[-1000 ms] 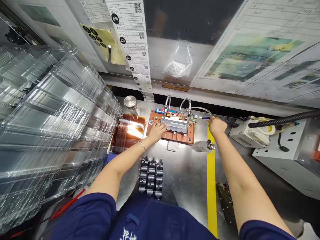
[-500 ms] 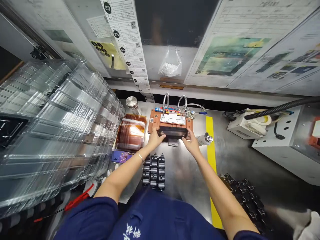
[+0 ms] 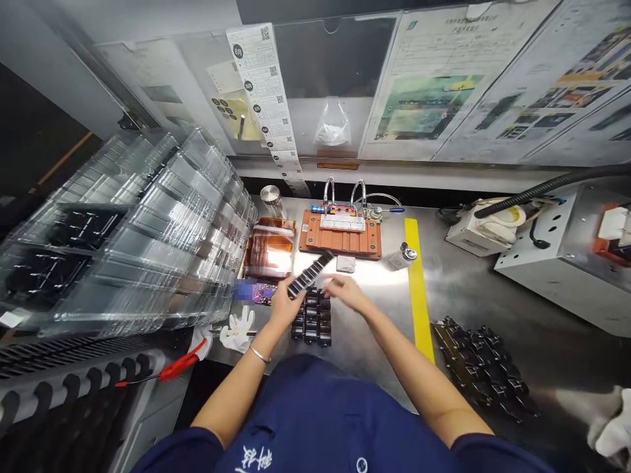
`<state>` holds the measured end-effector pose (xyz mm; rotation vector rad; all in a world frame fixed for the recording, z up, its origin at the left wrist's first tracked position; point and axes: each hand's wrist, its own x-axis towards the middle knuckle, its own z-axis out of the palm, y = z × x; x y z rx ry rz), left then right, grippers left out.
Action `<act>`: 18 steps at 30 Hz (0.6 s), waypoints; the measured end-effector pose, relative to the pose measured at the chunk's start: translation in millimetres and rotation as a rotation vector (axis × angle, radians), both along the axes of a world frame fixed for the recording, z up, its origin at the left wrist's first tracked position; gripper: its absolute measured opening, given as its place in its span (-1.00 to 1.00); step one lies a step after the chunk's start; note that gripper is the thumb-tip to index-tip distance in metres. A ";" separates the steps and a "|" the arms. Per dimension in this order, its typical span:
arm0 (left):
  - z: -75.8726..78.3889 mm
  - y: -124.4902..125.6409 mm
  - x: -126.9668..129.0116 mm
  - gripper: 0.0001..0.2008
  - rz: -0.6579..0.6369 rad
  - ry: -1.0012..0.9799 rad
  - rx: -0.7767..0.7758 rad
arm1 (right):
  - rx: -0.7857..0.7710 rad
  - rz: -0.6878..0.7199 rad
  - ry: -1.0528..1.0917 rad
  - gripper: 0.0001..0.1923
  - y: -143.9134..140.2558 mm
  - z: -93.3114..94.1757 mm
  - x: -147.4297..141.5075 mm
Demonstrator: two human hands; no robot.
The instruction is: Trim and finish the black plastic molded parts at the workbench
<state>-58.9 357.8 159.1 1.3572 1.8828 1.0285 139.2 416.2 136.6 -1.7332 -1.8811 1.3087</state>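
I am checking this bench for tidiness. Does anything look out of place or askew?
A white glove lies crumpled at the bench edge, beside a red-handled tool hanging off it. The left hand holds a black strip tilted. Otherwise nothing stands out.

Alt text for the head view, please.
The left hand holds a long black strip above a block of black parts on a metal table; the right hand hovers beside it. An orange fixture sits behind.

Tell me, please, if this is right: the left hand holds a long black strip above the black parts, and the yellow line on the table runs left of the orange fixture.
Not quite. In the head view the left hand does hold the long black strip above the black parts, but the yellow line runs right of the orange fixture, not left.
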 end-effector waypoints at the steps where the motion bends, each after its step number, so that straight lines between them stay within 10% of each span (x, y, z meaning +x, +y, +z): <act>1: 4.5 -3.7 -7.3 -0.66 0.176 -0.113 -0.053 | 0.026 -0.082 -0.048 -0.59 15.6 -4.2 2.6; 4: 19.3 -10.3 -22.9 -0.61 0.458 -0.527 -0.125 | 0.068 -0.265 -0.210 -0.47 52.7 -26.5 6.5; 9: 36.6 -20.1 -23.8 -0.58 0.495 -0.861 -0.191 | 0.122 -0.280 -0.341 -0.48 49.0 -58.2 -2.9; 14: 41.5 -30.8 -20.2 -0.56 0.475 -0.904 -0.208 | 0.281 -0.215 -0.332 -0.52 35.5 -38.4 54.0; 18: 42.9 -29.9 -15.6 -0.54 0.411 -0.871 -0.207 | 0.471 -0.500 -0.573 -0.52 46.9 -12.7 141.3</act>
